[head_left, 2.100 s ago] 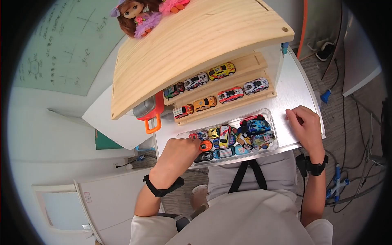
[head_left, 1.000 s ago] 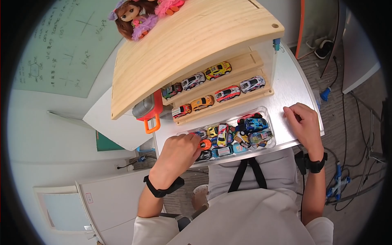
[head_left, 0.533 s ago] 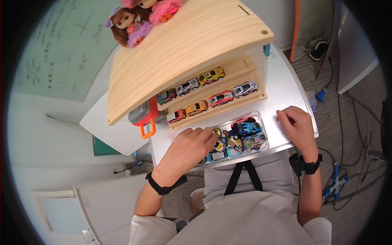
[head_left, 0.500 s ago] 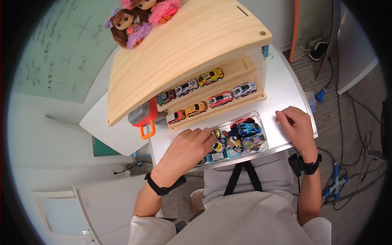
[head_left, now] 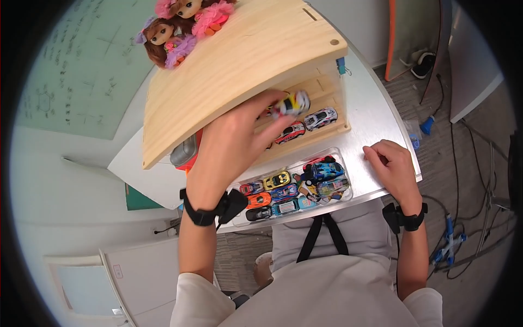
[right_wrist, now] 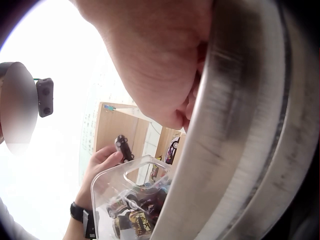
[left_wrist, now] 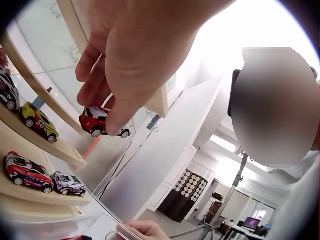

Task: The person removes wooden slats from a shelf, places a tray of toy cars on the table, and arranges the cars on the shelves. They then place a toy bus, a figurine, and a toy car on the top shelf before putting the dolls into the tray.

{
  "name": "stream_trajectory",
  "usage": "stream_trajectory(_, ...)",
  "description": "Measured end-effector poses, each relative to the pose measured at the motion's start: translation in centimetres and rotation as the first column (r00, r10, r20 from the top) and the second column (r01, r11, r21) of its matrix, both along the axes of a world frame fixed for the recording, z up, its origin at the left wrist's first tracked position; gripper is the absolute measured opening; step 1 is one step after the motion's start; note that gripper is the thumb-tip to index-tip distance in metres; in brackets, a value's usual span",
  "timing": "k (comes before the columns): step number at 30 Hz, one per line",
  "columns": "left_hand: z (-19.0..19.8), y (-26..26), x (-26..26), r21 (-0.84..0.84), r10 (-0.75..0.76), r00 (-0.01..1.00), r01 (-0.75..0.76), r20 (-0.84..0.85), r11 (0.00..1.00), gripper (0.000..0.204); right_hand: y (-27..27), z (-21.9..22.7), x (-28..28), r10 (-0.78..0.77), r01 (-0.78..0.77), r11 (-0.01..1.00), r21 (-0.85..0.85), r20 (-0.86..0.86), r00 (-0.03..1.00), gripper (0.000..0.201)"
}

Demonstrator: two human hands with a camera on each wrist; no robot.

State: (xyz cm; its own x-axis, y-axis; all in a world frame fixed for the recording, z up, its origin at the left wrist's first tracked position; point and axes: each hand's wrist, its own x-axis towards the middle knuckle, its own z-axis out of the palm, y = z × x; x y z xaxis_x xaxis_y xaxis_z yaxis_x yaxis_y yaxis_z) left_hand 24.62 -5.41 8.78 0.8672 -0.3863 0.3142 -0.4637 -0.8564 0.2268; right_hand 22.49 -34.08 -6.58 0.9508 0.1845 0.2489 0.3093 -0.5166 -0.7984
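Observation:
My left hand (head_left: pixel 231 139) pinches a toy car (head_left: pixel 294 104) between thumb and fingers, in front of the stepped wooden rack under the wooden top. The car shows red, white and yellow, and in the left wrist view the toy car (left_wrist: pixel 94 121) is clear of the shelves. A white toy car (head_left: pixel 321 118) and a red toy car (head_left: pixel 290 132) stand on the lower step. In the left wrist view a yellow toy car (left_wrist: pixel 39 121) is on the step above. My right hand (head_left: pixel 393 163) rests loosely curled on the metal table, holding nothing.
A clear plastic tray (head_left: pixel 333 150) of several toy cars lies between the rack and the table's front edge. The wooden top (head_left: pixel 234 71) overhangs the rack and bears two dolls (head_left: pixel 169 43). A red case (head_left: pixel 186 151) stands left of the rack.
My left hand has lifted a toy car out of the tray and carried it up and away from my body to the rack. The right hand stays on the table. The head view has shifted slightly.

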Motion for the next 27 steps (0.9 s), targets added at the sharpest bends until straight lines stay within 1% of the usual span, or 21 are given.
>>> stream_trajectory(2, -0.8, -1.2, 2.0, 0.078, 0.025, 0.999, -0.028, 0.046, 0.997, 0.037, 0.0, -0.2, 0.0, -0.003, 0.002, 0.999, 0.032, 0.011, 1.0, 0.02)
stream_trajectory(3, -1.1, -1.6, 2.7, 0.08, 0.017, 0.999, -0.02, 0.043, 0.997, 0.037, -0.1, -0.3, 0.0, -0.011, 0.01, 0.999, 0.034, 0.008, 1.0, 0.02)
stream_trajectory(5, -1.7, -2.4, 4.0, 0.073, -0.069, 0.99, 0.06, 0.125, 0.996, 0.037, -0.3, -0.5, -0.1, -0.007, 0.006, 0.998, 0.058, 0.017, 1.0, 0.02)
stream_trajectory(6, -2.0, -2.6, 4.8, 0.076, -0.079, 0.99, 0.07, 0.12, 0.995, 0.037, -0.2, -0.4, -0.1, -0.017, 0.016, 0.998, 0.061, 0.012, 1.0, 0.02)
stream_trajectory(8, -2.6, -2.9, 5.9, 0.202, -0.096, 0.976, 0.056, 0.194, 0.978, 0.037, -0.1, 0.0, -0.1, -0.006, 0.005, 0.997, 0.073, 0.006, 1.0, 0.021)
stream_trajectory(9, -2.6, -3.1, 6.0, 0.204, -0.101, 0.977, 0.061, 0.19, 0.977, 0.037, -0.2, 0.0, 0.0, -0.01, 0.01, 0.997, 0.075, 0.002, 1.0, 0.021)
stream_trajectory(11, -2.6, -3.1, 6.2, 0.237, -0.065, 0.991, 0.035, 0.121, 0.971, 0.035, -0.2, -0.1, 0.1, 0.006, -0.008, 0.999, 0.051, 0.051, 0.999, 0.022)
stream_trajectory(18, -2.8, -3.3, 6.5, 0.271, -0.064, 0.993, 0.036, 0.095, 0.962, 0.034, -0.2, -0.4, 0.1, 0.006, -0.008, 0.999, 0.036, 0.052, 0.999, 0.023)
stream_trajectory(20, -3.0, -3.3, 6.6, 0.287, -0.026, 0.997, 0.006, 0.066, 0.958, 0.034, -0.2, -0.4, 0.1, 0.011, -0.014, 0.999, 0.052, 0.061, 0.998, 0.023)
stream_trajectory(23, -3.0, -3.2, 6.5, 0.281, 0.008, 1.0, -0.016, 0.03, 0.959, 0.034, -0.3, -0.5, 0.1, 0.007, -0.009, 1.0, 0.026, 0.07, 0.998, 0.023)
stream_trajectory(27, -3.1, -2.9, 6.5, 0.271, -0.003, 0.999, -0.007, 0.035, 0.963, 0.034, -0.2, -0.4, 0.1, 0.001, -0.003, 1.0, 0.029, 0.067, 0.998, 0.023)
